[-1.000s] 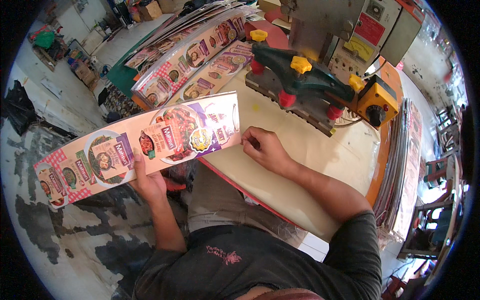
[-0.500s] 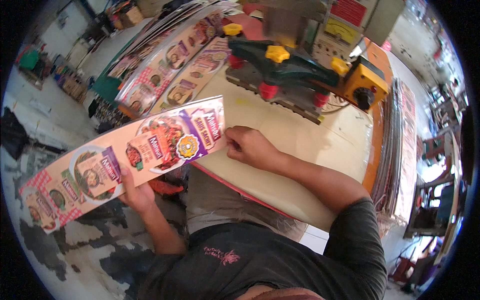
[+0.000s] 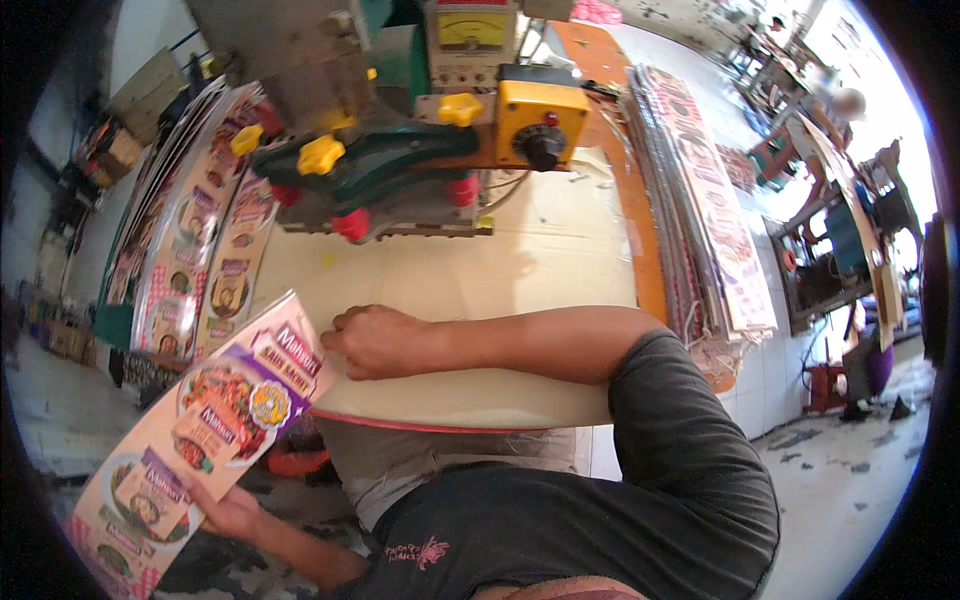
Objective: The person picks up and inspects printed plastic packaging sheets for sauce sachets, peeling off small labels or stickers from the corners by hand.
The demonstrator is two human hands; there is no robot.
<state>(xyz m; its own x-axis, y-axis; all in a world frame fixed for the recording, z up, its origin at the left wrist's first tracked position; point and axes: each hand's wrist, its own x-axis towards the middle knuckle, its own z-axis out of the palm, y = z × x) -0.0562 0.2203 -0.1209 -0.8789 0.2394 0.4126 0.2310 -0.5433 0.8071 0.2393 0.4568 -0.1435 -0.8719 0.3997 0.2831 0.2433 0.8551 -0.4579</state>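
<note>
A long, bendy printed strip [image 3: 213,408] with food pictures and a purple band slants across the lower left, its upper end at the front left of the cream work surface [image 3: 560,260]. My left hand [image 3: 230,512] grips the strip about midway along, thumb on the printed face and the other fingers hidden behind. At the strip's upper right edge is my right hand [image 3: 378,343], its fingers curled closed on that edge. My right forearm crosses above the front of the cream surface. The strip's lower end runs out toward the dark rim of the picture.
A machine with a dark green arm [image 3: 400,160], yellow star knobs [image 3: 321,154] and a yellow control box [image 3: 541,118] stands over the far part of the surface. Stacks of printed strips lie on the left [image 3: 190,240] and right [image 3: 715,210]. Another person [image 3: 815,130] is far right.
The view has swung right, so the machine and surface appear farther left. The strip now tilts more steeply, its lower end closer to me. Both hands stay on it.
</note>
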